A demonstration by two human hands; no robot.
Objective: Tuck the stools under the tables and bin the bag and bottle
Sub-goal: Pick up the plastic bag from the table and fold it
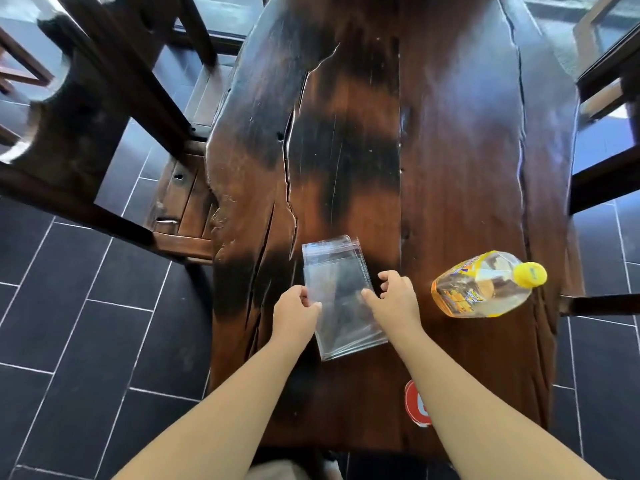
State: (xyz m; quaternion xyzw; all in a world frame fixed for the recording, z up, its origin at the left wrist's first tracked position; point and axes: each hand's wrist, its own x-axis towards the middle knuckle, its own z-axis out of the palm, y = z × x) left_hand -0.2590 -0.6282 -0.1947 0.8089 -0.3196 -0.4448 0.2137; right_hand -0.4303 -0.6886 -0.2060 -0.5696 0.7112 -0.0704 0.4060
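Both hands at the bag (pixel 341 299), near the surface's (pixel 450 150) front edge: left hand (pixel 294 311) pinching its side, right hand (pixel 394 301) curled on top. Bottle (pixel 485 285) lies by right edge. Next I lift bag, find bin.

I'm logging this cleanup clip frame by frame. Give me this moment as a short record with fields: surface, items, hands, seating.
surface: dark wooden table, cracked along the grain
bag: clear plastic bag, flat on the table
bottle: yellow-capped bottle, on its side, right of the bag
left hand: fingers at the bag's left edge
right hand: on the bag's right side
seating: wooden chair at the table's left
bin: not in view
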